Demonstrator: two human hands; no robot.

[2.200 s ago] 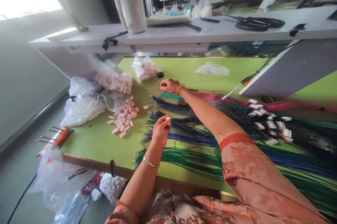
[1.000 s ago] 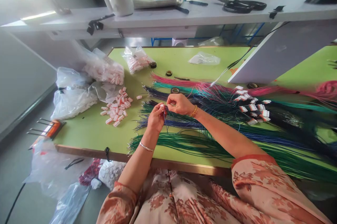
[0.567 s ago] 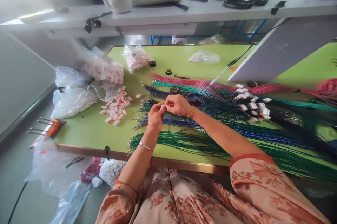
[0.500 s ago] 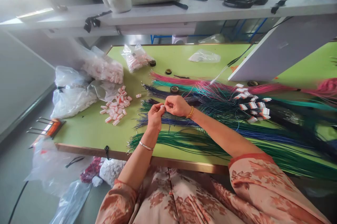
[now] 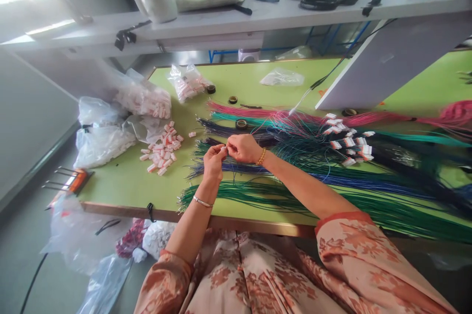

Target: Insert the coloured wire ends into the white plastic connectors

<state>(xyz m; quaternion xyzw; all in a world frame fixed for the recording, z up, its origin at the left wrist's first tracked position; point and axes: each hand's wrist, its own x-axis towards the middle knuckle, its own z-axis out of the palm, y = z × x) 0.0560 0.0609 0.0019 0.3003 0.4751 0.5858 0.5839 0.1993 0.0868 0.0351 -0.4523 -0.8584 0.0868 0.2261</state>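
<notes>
My left hand (image 5: pixel 214 160) pinches a small white connector (image 5: pixel 223 148) above the wire bundles. Right against it, my right hand (image 5: pixel 244 148) is closed, its fingertips at the connector; what they grip is too small to make out, though thin wires hang below. Under and beside my hands lie bundles of green wires (image 5: pixel 258 196), blue wires (image 5: pixel 342 183) and pink wires (image 5: pixel 236 109). A loose pile of white and orange connectors (image 5: pixel 162 149) is left of my hands. More connectors (image 5: pixel 348 141), joined to wires, rest on the bundles at the right.
Bags of connectors (image 5: pixel 143 97) stand at the table's left and back. Black tape rolls (image 5: pixel 241 124) lie near the wires. A shelf (image 5: pixel 221 21) crosses above the table's back, with a slanted panel (image 5: pixel 391 63) at right. An orange rack with prongs (image 5: pixel 77 181) sits at the left edge.
The view has shifted slightly. Both hands stay together at the connector, with only slight changes in the fingers.
</notes>
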